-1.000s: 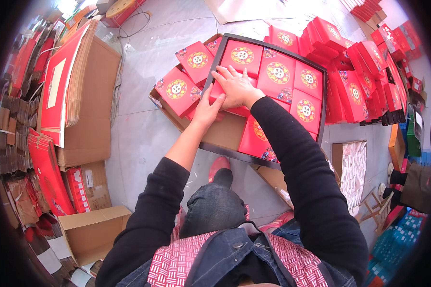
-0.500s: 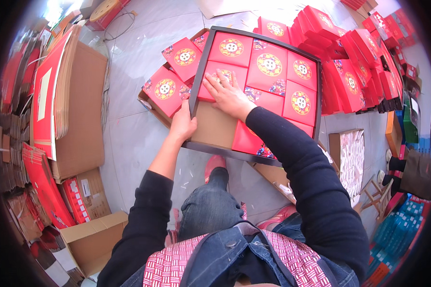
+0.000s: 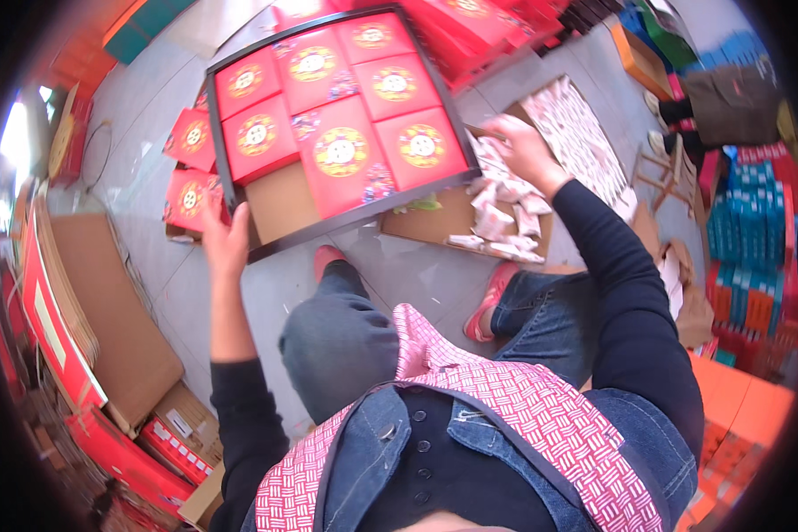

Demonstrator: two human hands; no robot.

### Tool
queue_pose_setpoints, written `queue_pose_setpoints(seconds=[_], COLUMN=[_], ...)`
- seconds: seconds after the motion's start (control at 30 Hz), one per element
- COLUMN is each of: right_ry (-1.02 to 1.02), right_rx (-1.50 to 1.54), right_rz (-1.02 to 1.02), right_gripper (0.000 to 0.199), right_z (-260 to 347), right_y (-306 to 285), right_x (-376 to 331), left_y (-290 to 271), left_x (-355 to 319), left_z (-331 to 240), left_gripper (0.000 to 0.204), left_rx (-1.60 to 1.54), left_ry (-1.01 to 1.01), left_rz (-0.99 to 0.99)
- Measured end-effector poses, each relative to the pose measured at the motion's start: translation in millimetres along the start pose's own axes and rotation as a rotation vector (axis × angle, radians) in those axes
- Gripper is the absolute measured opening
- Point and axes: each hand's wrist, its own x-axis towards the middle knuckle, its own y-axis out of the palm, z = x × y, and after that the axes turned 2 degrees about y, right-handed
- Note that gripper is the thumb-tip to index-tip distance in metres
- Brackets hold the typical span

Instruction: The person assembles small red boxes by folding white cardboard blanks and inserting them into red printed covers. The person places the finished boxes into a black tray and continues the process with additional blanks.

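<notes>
A shallow tray with a black rim is tilted in front of me, filled with several red boxes printed with round yellow medallions. Bare brown board shows in the slot at its near left. My left hand grips the rim at the near left corner, thumb toward the inside and fingers outside. Just beyond the right rim is my right hand, its fingers bent toward the tray and blurred; whether they touch or hold anything is unclear. Below it, a cardboard carton contains white-and-pink wrapped packets.
More red boxes lie beneath the tray's left side, and others are heaped beyond it. A second carton of packets stands at right, near a small wooden stool. Flattened cardboard leans at left; teal boxes are stacked far right.
My right hand has left the boxes inside the tray and moved to its right side. A box in the tray has shifted up to the left rim. My view has turned rightward.
</notes>
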Motion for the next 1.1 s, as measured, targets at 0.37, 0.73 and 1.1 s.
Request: queue_pose_setpoints(seconds=[0.37, 0.73, 1.1], right_ry=[0.229, 0.321, 0.683], right_rx=[0.039, 0.336, -0.12], right_rz=[0.649, 0.426, 0.336], right_gripper=[0.02, 0.022, 0.019], right_z=[-45.9, 49.5, -150.9], right_y=[84.5, 199.2, -116.6], right_x=[-210.8, -180.2, -251.2], left_y=[-36.0, -11.7, -4.7], left_x=[-112.0, -96.1, -95.5], left_z=[-171.8, -194.6, -188.3], left_gripper=[0.013, 0.005, 0.02], left_rx=[0.243, 0.369, 0.287], left_ry=[-0.079, 0.253, 0.221], left_rz=[0.272, 0.237, 0.466])
